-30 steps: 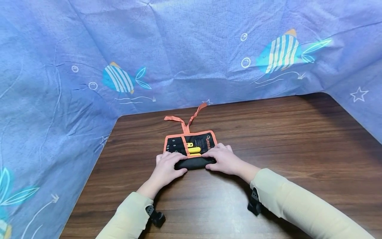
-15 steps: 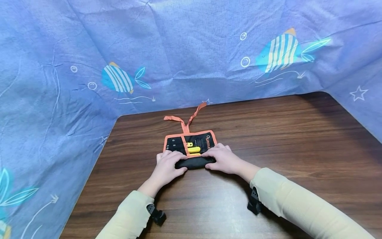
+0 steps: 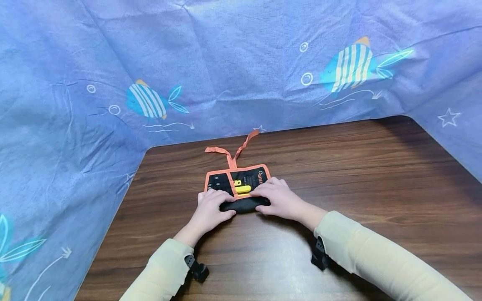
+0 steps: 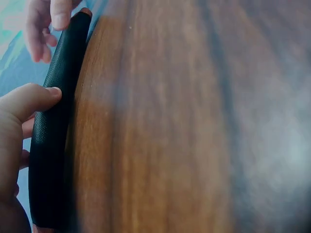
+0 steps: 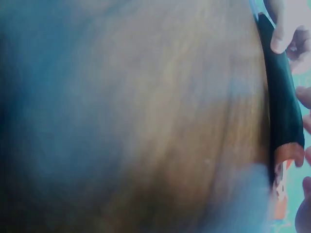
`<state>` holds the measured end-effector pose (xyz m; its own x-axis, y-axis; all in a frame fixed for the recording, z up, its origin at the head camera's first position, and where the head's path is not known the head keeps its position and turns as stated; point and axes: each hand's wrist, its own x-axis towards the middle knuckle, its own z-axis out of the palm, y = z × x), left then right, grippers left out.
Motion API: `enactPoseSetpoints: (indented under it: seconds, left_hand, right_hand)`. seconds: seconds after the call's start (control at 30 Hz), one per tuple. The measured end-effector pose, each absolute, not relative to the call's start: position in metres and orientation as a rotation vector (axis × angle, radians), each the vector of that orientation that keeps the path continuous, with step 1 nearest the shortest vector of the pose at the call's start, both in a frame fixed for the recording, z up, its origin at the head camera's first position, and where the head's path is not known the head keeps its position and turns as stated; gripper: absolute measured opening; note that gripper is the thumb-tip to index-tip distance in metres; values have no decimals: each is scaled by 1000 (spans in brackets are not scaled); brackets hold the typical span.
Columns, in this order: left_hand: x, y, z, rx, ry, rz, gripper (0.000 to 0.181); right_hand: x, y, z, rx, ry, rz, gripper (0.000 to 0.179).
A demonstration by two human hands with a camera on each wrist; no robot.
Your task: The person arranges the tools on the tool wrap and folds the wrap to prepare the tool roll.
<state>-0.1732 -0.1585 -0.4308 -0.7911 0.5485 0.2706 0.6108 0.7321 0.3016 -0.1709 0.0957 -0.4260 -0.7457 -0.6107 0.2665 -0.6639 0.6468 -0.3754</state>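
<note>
A black fabric tool roll (image 3: 256, 175) with orange trim lies on the table, its near edge turned over into a thick black fold (image 3: 244, 205). Yellow tools (image 3: 242, 189) show in its middle pocket, and white numbers mark the left pockets. My left hand (image 3: 212, 209) grips the fold's left end, fingers over the top and thumb on the near side. At the other end my right hand (image 3: 280, 200) grips it likewise. In the left wrist view, the left thumb (image 4: 46, 94) presses the black fabric; in the right wrist view, the right fingers (image 5: 305, 97) show only partly.
Two orange tie straps (image 3: 232, 161) spread from the roll's far edge toward the back of the dark wood table (image 3: 339, 167). A blue fish-print cloth (image 3: 244, 62) hangs behind and along both sides. Each wrist wears a small black camera (image 3: 199, 271).
The right hand has shifted slightly left and covers more of the printed lettering. Both hands keep their grip on the fold, and the head view has moved a little.
</note>
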Motion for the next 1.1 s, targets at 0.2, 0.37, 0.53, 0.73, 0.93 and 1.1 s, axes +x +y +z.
enactPoseSetpoints:
  seconds: [0.2, 0.37, 0.53, 0.73, 0.93, 1.1]
  left_hand:
    - [-173, -157, -432, -934, -2754, -568, 26]
    - [-172, -160, -431, -897, -2803, -577, 30]
    - [-172, -161, -431, -890, -2856, -557, 37]
    - [-172, -162, -430, -902, -2840, -569, 35]
    - [-171, -164, -428, -944, -2787, -509, 33]
    - [-169, -162, -424, -1006, -2724, -456, 29]
  right_hand:
    - [-170, 90, -424, 1147, -2709, 596, 38]
    - [-172, 86, -423, 1166, -2708, 525, 40]
    - [-174, 84, -423, 1191, -2709, 501, 40]
    - [-176, 83, -423, 1209, -2694, 522, 35]
    - [-179, 83, -418, 1213, -2728, 585, 30]
    - [-182, 87, -412, 1216, -2815, 715, 31]
